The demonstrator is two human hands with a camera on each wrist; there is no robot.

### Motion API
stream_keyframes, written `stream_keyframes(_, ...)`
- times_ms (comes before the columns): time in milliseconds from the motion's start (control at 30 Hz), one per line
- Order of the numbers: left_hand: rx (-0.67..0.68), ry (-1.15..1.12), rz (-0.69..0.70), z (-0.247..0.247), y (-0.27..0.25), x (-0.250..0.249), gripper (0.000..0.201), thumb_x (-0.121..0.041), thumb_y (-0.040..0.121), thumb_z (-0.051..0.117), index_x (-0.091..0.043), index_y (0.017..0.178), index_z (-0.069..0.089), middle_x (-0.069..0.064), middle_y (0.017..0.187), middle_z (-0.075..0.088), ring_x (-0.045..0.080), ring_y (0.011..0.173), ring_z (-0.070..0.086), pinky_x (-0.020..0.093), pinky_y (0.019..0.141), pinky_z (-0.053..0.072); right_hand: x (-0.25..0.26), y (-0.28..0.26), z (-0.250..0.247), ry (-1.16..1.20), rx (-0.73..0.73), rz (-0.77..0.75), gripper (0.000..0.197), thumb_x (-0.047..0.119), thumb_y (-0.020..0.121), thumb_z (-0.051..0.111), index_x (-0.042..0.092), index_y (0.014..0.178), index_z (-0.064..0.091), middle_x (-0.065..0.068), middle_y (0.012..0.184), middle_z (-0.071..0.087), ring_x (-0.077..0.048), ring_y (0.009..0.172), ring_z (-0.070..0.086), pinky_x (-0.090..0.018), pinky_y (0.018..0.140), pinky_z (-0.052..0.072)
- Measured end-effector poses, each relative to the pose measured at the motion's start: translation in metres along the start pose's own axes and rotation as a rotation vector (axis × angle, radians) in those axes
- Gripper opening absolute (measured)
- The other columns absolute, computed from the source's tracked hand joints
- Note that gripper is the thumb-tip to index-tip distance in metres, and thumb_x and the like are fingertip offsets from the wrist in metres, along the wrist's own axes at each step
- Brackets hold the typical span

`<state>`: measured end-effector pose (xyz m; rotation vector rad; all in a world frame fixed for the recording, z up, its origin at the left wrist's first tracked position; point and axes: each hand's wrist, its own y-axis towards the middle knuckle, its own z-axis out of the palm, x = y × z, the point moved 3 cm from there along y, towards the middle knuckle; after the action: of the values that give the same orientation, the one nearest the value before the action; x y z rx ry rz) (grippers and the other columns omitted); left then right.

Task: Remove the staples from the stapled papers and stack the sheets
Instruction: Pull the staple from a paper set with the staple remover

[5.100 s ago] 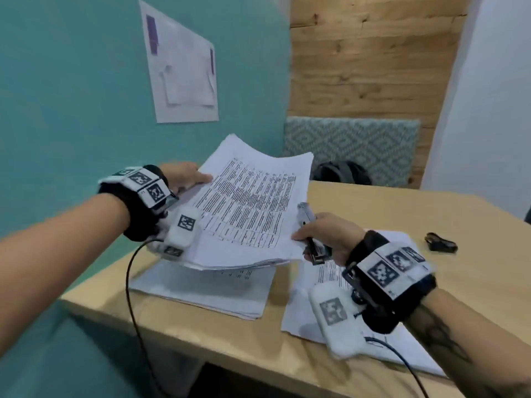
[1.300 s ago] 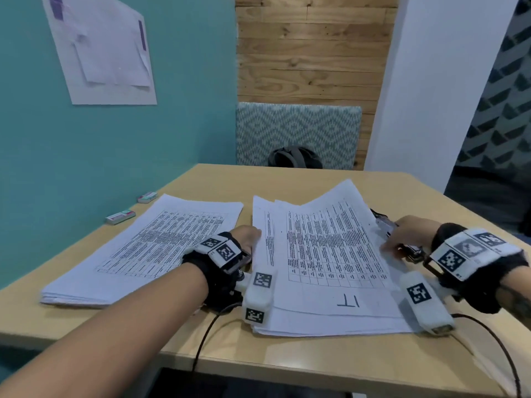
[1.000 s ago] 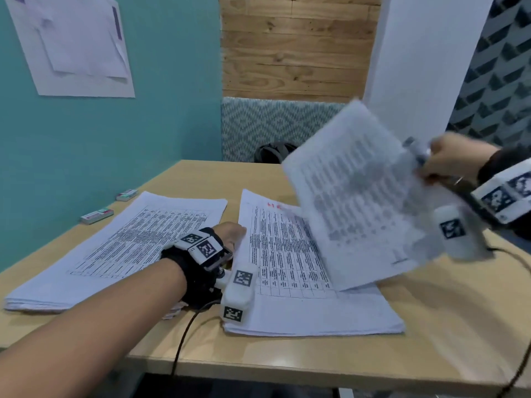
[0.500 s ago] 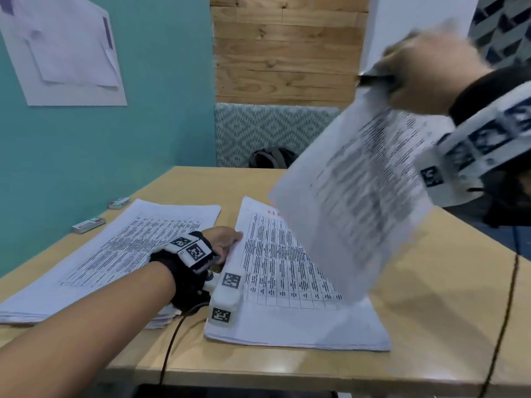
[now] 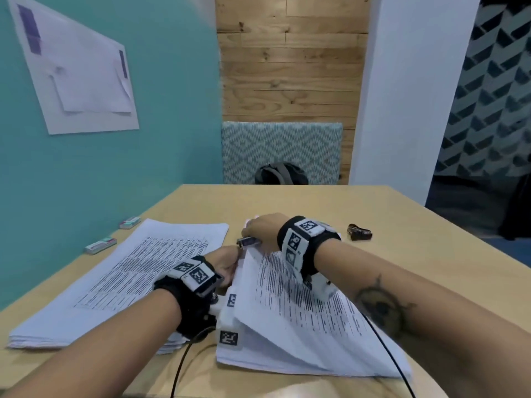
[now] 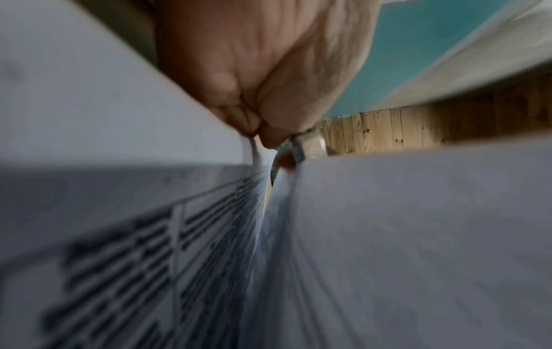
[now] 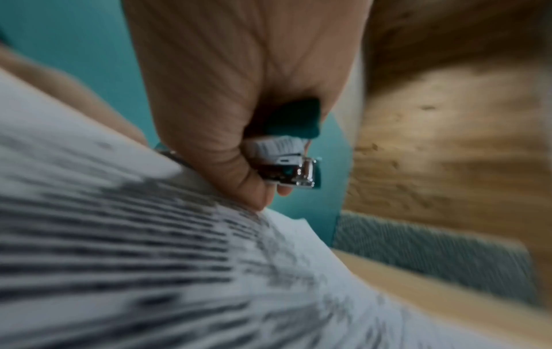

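Two piles of printed sheets lie on the wooden table (image 5: 293, 202). The left stack (image 5: 138, 271) lies flat. The top sheets of the right pile (image 5: 304, 323) are raised along their left edge, where my left hand (image 5: 227, 267) pinches them; the left wrist view shows its fingers (image 6: 262, 106) curled on the paper edge (image 6: 254, 155). My right hand (image 5: 260, 229) is at the pile's far left corner and grips a small metal staple remover (image 5: 247, 241). In the right wrist view the staple remover (image 7: 294, 165) sits in the curled fingers and the thumb (image 7: 248, 184) presses on the sheet (image 7: 149, 259). No staple is visible.
Two small staple boxes (image 5: 130, 222) (image 5: 100, 245) lie by the teal wall at the left. A small dark object (image 5: 359, 232) sits on the table right of my right hand. A backpack (image 5: 281, 173) is behind the table's far edge. Wrist cables trail over the near edge.
My right hand swung a set of sheets up into the air, then brought it back down onto the right pile. My left hand now pinches the raised left edge.
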<state>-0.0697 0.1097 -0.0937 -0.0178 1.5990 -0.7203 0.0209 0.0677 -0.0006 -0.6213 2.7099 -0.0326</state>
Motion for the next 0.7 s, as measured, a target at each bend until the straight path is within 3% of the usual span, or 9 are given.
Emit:
stream_keyframes(67, 0.033, -0.051, 0.018, 0.005, -0.002, -0.001, 0.029, -0.033, 0.089, 0.054, -0.005, 0.090, 0.062, 0.013, 0.086, 0.062, 0.026, 0.068, 0.060, 0.031, 0.057, 0.055, -0.012, -0.012, -0.006, 0.271, -0.111, 0.031, 0.052, -0.004, 0.088, 0.045, 0.014, 0.137, 0.046, -0.009, 0.142, 0.045, -0.026, 0.129, 0.042, -0.037, 0.097, 0.042)
stream_keyframes(133, 0.050, -0.089, 0.021, 0.005, -0.001, -0.001, 0.045, -0.045, 0.089, 0.049, -0.005, 0.103, 0.061, 0.016, 0.096, 0.063, 0.029, 0.073, 0.064, 0.037, 0.060, 0.057, -0.031, -0.026, -0.017, 0.506, -0.261, 0.122, 0.060, -0.014, 0.084, 0.040, 0.008, 0.139, 0.042, -0.010, 0.144, 0.042, -0.026, 0.133, 0.038, -0.033, 0.104, 0.034)
stream_keyframes(233, 0.026, -0.010, -0.010, 0.001, -0.003, 0.000, 0.052, -0.045, 0.075, 0.069, -0.002, 0.105, 0.063, 0.019, 0.102, 0.066, 0.030, 0.084, 0.066, 0.042, 0.079, 0.055, -0.076, -0.051, -0.023, 0.753, -0.421, 0.399, 0.034, -0.009, 0.084, 0.043, 0.004, 0.113, 0.054, -0.012, 0.097, 0.056, -0.025, 0.089, 0.054, -0.028, 0.069, 0.039)
stream_keyframes(300, -0.003, 0.150, 0.009, 0.004, -0.005, 0.001, 0.053, -0.028, 0.067, 0.082, 0.001, 0.107, 0.062, 0.021, 0.106, 0.064, 0.034, 0.095, 0.063, 0.044, 0.095, 0.047, -0.105, -0.074, -0.016, 0.823, -0.352, 0.642, 0.007, -0.003, 0.086, 0.047, 0.003, 0.082, 0.049, -0.008, 0.069, 0.043, -0.023, 0.067, 0.045, -0.026, 0.059, 0.033)
stream_keyframes(367, -0.092, 0.286, 0.098, 0.006, -0.006, 0.000, 0.041, -0.012, 0.076, 0.073, 0.003, 0.111, 0.058, 0.020, 0.106, 0.061, 0.031, 0.091, 0.060, 0.042, 0.096, 0.046, -0.125, -0.094, 0.004, 0.748, -0.095, 0.791, 0.023, 0.005, 0.086, 0.055, 0.005, 0.065, 0.045, -0.010, 0.067, 0.047, -0.027, 0.074, 0.050, -0.030, 0.067, 0.039)
stream_keyframes(433, -0.107, 0.330, 0.151, 0.004, -0.001, -0.003, 0.041, -0.010, 0.076, 0.071, 0.003, 0.113, 0.058, 0.022, 0.112, 0.062, 0.035, 0.101, 0.059, 0.046, 0.099, 0.045, -0.129, -0.110, 0.027, 0.567, 0.201, 0.823, 0.023, 0.021, 0.089, 0.059, 0.009, 0.070, 0.053, -0.011, 0.080, 0.057, -0.027, 0.086, 0.053, -0.031, 0.079, 0.042)
stream_keyframes(500, -0.013, 0.290, 0.194, 0.006, -0.006, -0.008, 0.035, -0.011, 0.075, 0.072, -0.006, 0.109, 0.063, 0.023, 0.119, 0.061, 0.040, 0.110, 0.055, 0.050, 0.098, 0.041, -0.127, -0.121, 0.051, 0.497, 0.336, 0.822, 0.032, 0.033, 0.093, 0.054, 0.003, 0.104, 0.061, -0.014, 0.113, 0.061, -0.026, 0.102, 0.054, -0.031, 0.090, 0.041)
stream_keyframes(600, 0.078, 0.111, 0.391, 0.017, -0.034, -0.029, 0.029, 0.006, 0.088, 0.053, -0.006, 0.113, 0.055, 0.018, 0.118, 0.058, 0.031, 0.098, 0.058, 0.040, 0.080, 0.052, -0.126, -0.133, 0.071, 0.737, 0.246, 0.870, 0.048, 0.036, 0.095, 0.051, -0.001, 0.125, 0.049, -0.015, 0.132, 0.049, -0.031, 0.121, 0.050, -0.035, 0.094, 0.039)
stream_keyframes(700, 0.121, 0.074, 0.615, 0.028, -0.067, -0.062, 0.040, 0.010, 0.089, 0.045, -0.002, 0.127, 0.045, 0.014, 0.116, 0.059, 0.022, 0.096, 0.061, 0.029, 0.073, 0.057, -0.130, -0.134, 0.067, 1.219, 0.018, 0.838, 0.032, 0.034, 0.089, 0.060, 0.004, 0.079, 0.057, -0.021, 0.096, 0.058, -0.035, 0.091, 0.061, -0.044, 0.085, 0.047)
